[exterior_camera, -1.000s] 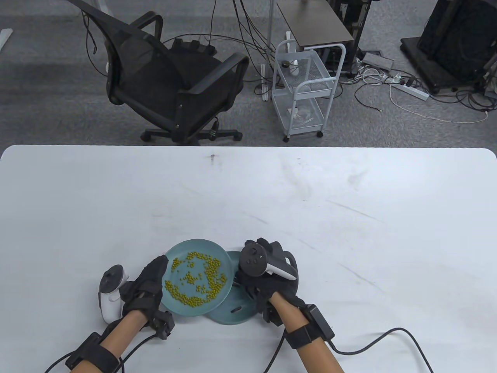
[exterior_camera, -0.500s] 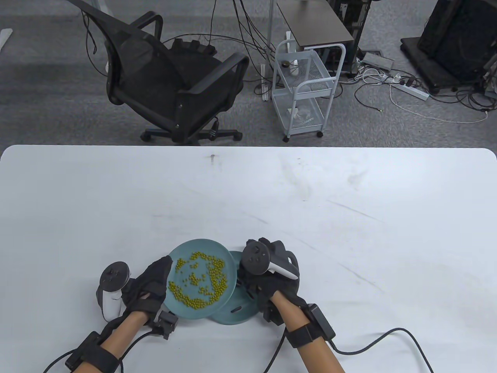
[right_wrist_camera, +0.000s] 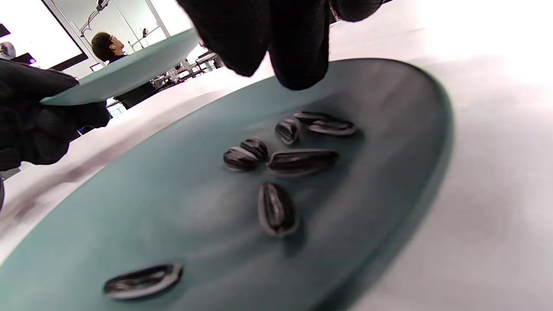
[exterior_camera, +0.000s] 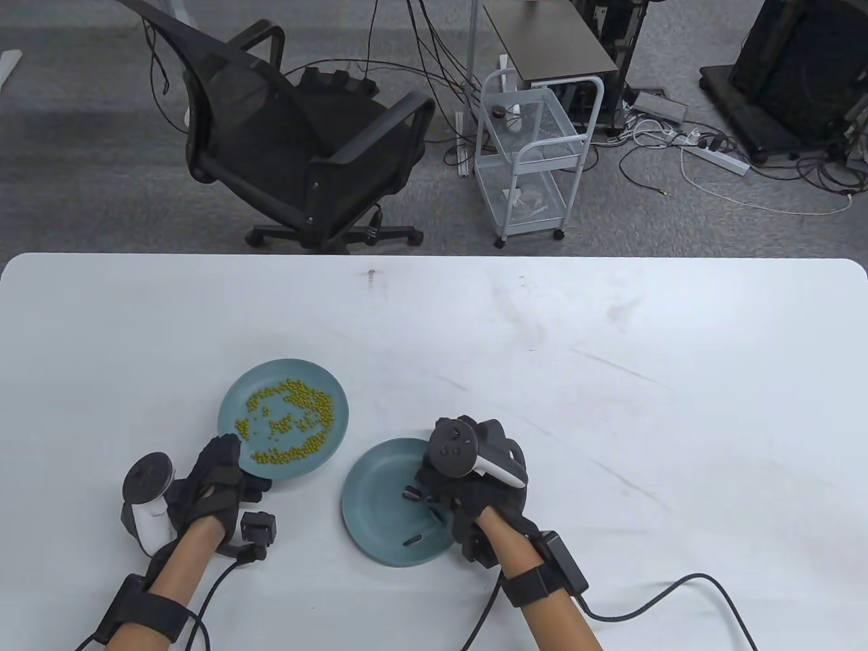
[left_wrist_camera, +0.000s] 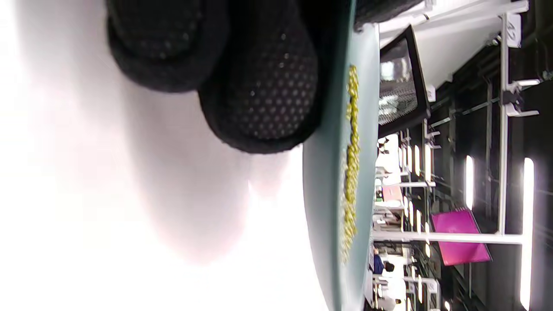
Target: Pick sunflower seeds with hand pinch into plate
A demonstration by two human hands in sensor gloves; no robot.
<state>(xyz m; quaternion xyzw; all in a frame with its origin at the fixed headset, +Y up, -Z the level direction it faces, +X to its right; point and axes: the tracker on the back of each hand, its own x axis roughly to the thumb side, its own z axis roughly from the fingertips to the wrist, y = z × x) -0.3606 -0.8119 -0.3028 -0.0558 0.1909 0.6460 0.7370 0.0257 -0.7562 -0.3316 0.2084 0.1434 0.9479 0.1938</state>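
Observation:
A teal plate [exterior_camera: 380, 505] lies on the table near the front edge with several dark striped sunflower seeds [exterior_camera: 411, 494] on it; they show close up in the right wrist view [right_wrist_camera: 300, 160]. My right hand [exterior_camera: 468, 485] is over that plate's right side. Its fingertips [right_wrist_camera: 298, 52] hang close together just above the seeds, and I see no seed between them. My left hand [exterior_camera: 220, 475] grips the near-left rim of a second teal plate [exterior_camera: 336, 413] that carries many yellow-green beans [exterior_camera: 291, 417]. The left wrist view shows this plate edge-on [left_wrist_camera: 324, 194], with fingers [left_wrist_camera: 259, 77] under its rim.
The white table [exterior_camera: 610, 380] stretches wide to the right and back. Glove cables [exterior_camera: 651, 597] trail off the front edge by my right forearm. An office chair [exterior_camera: 298, 135] and a small white cart [exterior_camera: 532, 156] stand on the floor beyond the table.
My left hand has carried the bean plate off the other plate, to the left and further back. The lower plate and its seeds are now uncovered. My right hand has barely moved.

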